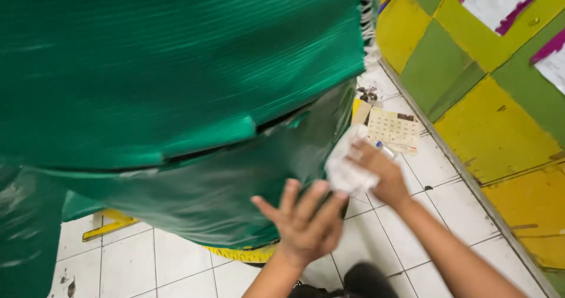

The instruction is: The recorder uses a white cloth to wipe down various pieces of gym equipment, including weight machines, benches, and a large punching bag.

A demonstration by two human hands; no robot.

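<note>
Fingers of the right hand (382, 171) pinch a crumpled white cloth (347, 165) against the lower edge of the large green pleated fabric (176, 68). The left hand (303, 221) is spread wide, flat on the fabric's glossy underlayer. Beyond lie a beige card calendar (393, 130) and white floor tiles (406, 215), bounded by a yellow-and-green wall (471, 80).

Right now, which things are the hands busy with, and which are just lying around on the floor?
In use:
- green fabric, left hand spread against it
- white cloth, held by the right hand

Lying about:
- calendar card on the white tiled floor
- yellow tape measure under the fabric
- dark scraps by the wall
</note>
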